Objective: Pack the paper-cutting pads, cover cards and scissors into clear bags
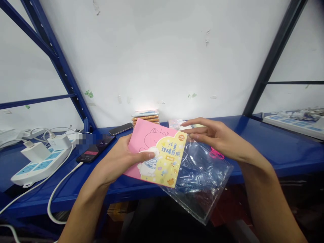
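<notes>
My left hand grips a pink and yellow children's paper-cutting booklet, with the thumb across its front cover and the fingers behind it. The booklet's right end sits in a clear plastic bag, which hangs down over the shelf's front edge. My right hand pinches the bag's upper edge near the booklet's top corner. Through the plastic, a pink scissor handle shows just below my right hand.
A blue metal shelf runs beneath my hands against a white wall. On it are a stack of booklets, several phones including a lit one, a white power strip with chargers and cables, and a tray of blue-labelled items.
</notes>
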The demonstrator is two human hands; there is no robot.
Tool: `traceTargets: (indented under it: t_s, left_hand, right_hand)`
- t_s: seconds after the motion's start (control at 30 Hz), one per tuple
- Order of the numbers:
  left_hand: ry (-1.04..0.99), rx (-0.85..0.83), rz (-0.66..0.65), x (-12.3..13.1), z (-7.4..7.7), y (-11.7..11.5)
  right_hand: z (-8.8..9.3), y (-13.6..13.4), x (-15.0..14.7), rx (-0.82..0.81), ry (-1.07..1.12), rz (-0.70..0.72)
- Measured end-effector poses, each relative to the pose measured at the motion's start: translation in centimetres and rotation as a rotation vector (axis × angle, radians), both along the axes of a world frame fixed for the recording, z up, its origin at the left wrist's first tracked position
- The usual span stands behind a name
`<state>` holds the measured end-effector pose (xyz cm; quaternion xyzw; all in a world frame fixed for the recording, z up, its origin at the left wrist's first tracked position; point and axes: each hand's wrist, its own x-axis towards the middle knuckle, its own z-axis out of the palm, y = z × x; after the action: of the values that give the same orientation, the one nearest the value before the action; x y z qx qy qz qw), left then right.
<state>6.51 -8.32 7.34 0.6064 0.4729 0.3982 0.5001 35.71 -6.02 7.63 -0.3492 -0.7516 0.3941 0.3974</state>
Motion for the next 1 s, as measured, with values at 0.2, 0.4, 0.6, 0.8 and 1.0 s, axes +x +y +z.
traceTargets:
  t_s: [0.2,0.4,0.6,0.8,1.0]
  left_hand:
    - [-0.025,0.023,0.009,0.0,-0.2,0.0]
    - [-0.058,0.018,-0.013,-0.4,-0.3,0.2]
    - [-0.041,0.0,-0.011,-0.6,-0.2,0.4]
    - [-0.04,-0.017,-0.025,-0.5,-0.4,0.6]
    - [0.015,0.008,0.032,-0.7,0.0,0.5]
  right_hand:
    - [-0.2,0.2,-0.2,0.04,0.007,-0.023]
    - [-0.5,0.0,-0.6,0.196,-0.047,-0.06]
    - [-1.1,0.5,-1.2,0.334,-0.088,-0.105]
    - [-1.5,1.0,-1.3,0.385,-0.091,-0.142]
    - [-1.3,0.9,-1.5,0.343,-0.004,-0.12]
